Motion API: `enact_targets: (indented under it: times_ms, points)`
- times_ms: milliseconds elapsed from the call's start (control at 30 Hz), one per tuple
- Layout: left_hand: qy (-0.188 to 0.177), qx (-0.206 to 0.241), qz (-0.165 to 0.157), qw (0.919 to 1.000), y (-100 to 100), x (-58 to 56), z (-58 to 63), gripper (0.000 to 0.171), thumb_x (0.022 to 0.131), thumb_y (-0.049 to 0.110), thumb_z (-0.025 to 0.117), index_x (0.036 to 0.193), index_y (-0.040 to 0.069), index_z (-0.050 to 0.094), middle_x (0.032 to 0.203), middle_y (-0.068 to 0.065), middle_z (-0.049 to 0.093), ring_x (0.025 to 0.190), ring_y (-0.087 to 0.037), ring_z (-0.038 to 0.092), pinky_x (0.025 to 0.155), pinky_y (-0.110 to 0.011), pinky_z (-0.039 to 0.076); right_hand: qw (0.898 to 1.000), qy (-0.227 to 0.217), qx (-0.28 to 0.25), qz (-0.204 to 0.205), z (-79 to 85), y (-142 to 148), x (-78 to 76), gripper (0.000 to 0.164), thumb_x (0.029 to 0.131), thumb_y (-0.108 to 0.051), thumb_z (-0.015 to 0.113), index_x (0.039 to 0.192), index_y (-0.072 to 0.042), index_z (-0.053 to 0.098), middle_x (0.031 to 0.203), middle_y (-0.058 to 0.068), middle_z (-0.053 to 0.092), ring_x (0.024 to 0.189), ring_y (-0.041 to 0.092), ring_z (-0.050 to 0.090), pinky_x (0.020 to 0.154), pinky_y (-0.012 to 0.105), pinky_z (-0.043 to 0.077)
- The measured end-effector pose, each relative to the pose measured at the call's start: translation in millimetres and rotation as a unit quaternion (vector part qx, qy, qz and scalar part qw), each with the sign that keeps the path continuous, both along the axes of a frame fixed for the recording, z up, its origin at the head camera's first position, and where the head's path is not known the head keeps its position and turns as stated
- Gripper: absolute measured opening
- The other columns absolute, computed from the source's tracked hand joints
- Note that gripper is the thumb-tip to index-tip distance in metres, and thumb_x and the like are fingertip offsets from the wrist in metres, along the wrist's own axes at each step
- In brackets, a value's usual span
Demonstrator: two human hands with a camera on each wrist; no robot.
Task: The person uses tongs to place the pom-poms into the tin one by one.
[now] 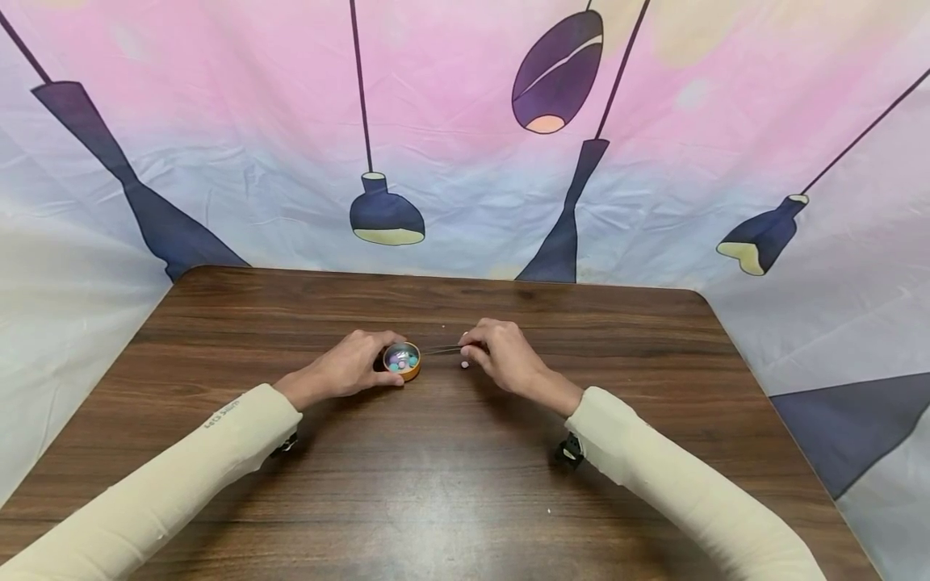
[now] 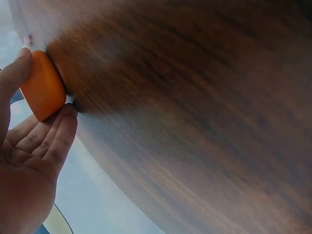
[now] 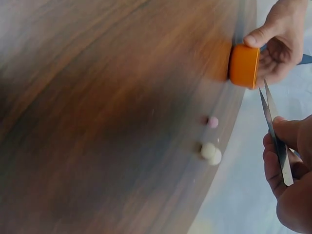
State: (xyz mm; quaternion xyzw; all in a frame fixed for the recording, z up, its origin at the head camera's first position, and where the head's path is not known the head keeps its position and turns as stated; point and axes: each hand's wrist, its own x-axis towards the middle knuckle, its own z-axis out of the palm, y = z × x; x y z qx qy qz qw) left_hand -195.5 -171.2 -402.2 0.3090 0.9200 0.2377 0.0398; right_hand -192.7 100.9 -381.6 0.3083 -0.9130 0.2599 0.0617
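Observation:
My left hand (image 1: 352, 365) grips a small round orange tin (image 2: 46, 87), thumb on one side and fingers on the other. Inside the open tin lie several turquoise, pink and purple beads (image 1: 395, 366). In my right hand (image 1: 508, 359) a pair of thin metal tweezers (image 3: 277, 131) is pinched between thumb and fingers. Its tips point at the tin's rim, slightly apart, and no bead shows between them. Below the right hand, a pink bead (image 3: 213, 122) and two cream beads (image 3: 208, 150) rest on the table; the cream ones overlap in the right wrist view.
The dark wood-grain table (image 1: 407, 500) has rounded far corners. A cloth backdrop (image 1: 465, 177) with printed lamps hangs behind it. Tiny pale specks (image 1: 549, 511) dot the tabletop. Cream sleeves (image 1: 182, 460) cover both forearms.

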Motion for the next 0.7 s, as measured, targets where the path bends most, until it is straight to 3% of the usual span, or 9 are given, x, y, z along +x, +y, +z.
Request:
enact_targets:
  times_ms: [367,700]
  points:
    - [0.001,-0.003,-0.002,1.0,-0.9,0.9,0.2,0.057,0.083,0.027,0.081,0.127,-0.001,0.058,0.113,-0.015,0.07,0.099,-0.024,0.069,0.082,-0.039,0.057,1.0,0.005,0.015,-0.014,3.0,25.4,-0.8,0.013,0.091,-0.013,0.071,0.098,-0.005,0.077,0.085,0.004,0.069,0.071,0.011,0.058,0.063,0.024,0.048]
    - [0.0,-0.004,-0.002,1.0,-1.0,0.5,0.8,0.058,0.083,0.027,0.081,0.128,-0.001,0.058,0.113,-0.014,0.07,0.099,-0.024,0.069,0.082,-0.038,0.057,0.999,0.009,0.027,-0.022,-2.3,43.0,-1.2,0.01,0.091,-0.011,0.071,0.096,-0.005,0.077,0.085,0.004,0.069,0.072,0.012,0.061,0.065,0.027,0.051]
